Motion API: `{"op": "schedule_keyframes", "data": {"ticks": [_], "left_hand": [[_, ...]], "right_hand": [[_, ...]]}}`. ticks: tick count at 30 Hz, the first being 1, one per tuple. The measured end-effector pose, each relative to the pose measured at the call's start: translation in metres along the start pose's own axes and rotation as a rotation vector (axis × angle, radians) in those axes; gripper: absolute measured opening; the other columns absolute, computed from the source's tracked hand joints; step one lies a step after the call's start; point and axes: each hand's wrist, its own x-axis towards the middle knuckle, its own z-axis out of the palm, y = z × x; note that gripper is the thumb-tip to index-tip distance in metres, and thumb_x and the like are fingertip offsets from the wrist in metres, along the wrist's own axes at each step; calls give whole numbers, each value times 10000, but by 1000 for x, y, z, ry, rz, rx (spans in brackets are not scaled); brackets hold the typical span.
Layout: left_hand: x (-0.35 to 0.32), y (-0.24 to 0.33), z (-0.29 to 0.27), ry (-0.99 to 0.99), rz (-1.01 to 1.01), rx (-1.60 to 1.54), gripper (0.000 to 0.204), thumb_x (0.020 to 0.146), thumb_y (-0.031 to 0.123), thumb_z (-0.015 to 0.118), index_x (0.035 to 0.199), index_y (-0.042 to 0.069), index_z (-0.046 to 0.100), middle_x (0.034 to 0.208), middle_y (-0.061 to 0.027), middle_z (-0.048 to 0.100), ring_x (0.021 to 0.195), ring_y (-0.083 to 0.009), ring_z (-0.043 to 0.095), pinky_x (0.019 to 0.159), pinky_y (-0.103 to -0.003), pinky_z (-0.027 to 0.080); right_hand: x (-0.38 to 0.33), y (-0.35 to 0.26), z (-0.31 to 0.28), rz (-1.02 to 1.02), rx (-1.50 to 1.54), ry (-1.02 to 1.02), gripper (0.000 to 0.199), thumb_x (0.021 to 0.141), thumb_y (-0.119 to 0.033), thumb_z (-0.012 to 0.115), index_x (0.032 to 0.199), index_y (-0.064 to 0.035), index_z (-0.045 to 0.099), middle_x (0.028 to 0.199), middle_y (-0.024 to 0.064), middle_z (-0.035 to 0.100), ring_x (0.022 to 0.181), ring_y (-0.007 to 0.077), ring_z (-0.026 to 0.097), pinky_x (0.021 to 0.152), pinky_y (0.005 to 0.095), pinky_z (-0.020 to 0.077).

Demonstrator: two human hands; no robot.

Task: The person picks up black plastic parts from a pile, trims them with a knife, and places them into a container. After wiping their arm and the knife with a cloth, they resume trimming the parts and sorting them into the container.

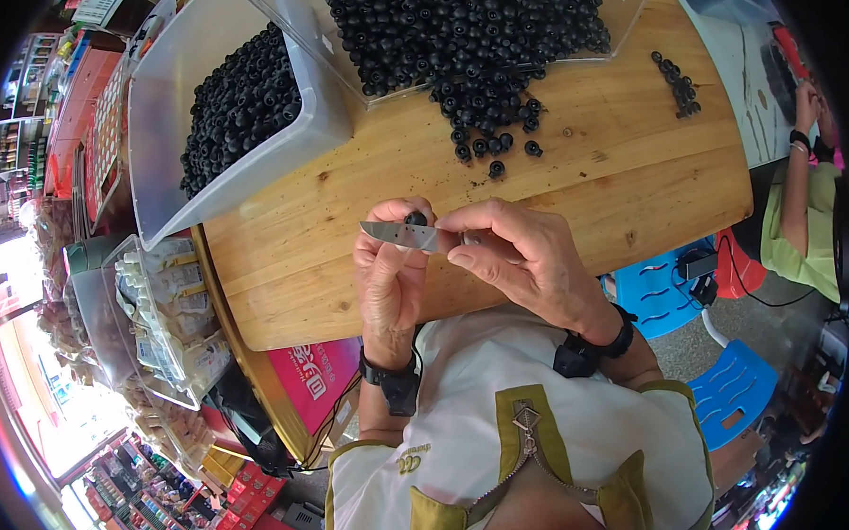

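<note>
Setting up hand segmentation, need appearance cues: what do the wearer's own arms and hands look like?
Left hand and right hand: bare, no gloves. Each wrist wears a black strap with a boxy black module; what looks like a thin dark cord shows by the left one. White short sleeves, olive-green trim at the cuffs.

Knife (pixel 398 234) hides part of that black piece (pixel 415 218). Clear tray (pixel 627 15) at 12 o'clock's cropped, co-worker (pixel 797 206) at 3 too.
</note>
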Motion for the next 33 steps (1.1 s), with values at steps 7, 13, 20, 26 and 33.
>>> {"op": "schedule_keyframes", "data": {"ticks": [7, 13, 20, 26, 33], "left_hand": [[2, -5, -5, 10, -18, -42, 314, 875, 178, 705, 1111, 18, 574, 1034, -110, 558, 851, -148, 538, 763, -261, 461], [-4, 30, 3, -44, 87, -50, 219, 853, 137, 678, 1019, 27, 588, 896, -110, 562, 726, -142, 504, 666, -275, 428], [51, 145, -5, 421, 791, 992, 244, 861, -25, 676, 1101, -15, 635, 987, -77, 665, 872, -123, 608, 811, -240, 498], [47, 156, 0, 438, 782, 1048, 305, 871, -68, 653, 1169, -17, 619, 1088, -77, 677, 905, -90, 609, 824, -206, 481], [33, 59, 21, 69, 265, 1118, 188, 884, -50, 647, 1064, 4, 658, 998, -42, 680, 900, -90, 621, 781, -209, 481]], "right_hand": [[2, 7, -1, 26, -29, 5, 184, 910, -95, 678, 1069, -14, 637, 909, 79, 688, 766, 121, 642, 671, 250, 505], [7, 17, -23, 213, -67, 211, 159, 949, -90, 629, 1078, 2, 624, 895, 25, 662, 792, 61, 575, 709, 212, 471], [0, 15, -28, 246, -35, 227, 198, 969, -148, 615, 1110, -9, 624, 919, 0, 647, 799, 50, 545, 707, 197, 448], [-4, 14, -29, 249, -11, 295, 204, 972, -149, 609, 1121, -10, 620, 888, -4, 626, 771, 51, 524, 696, 195, 431], [-2, 20, -38, 252, 51, 346, 202, 978, -160, 603, 1120, -16, 620, 827, -27, 550, 740, 41, 487, 643, 185, 381]]}}
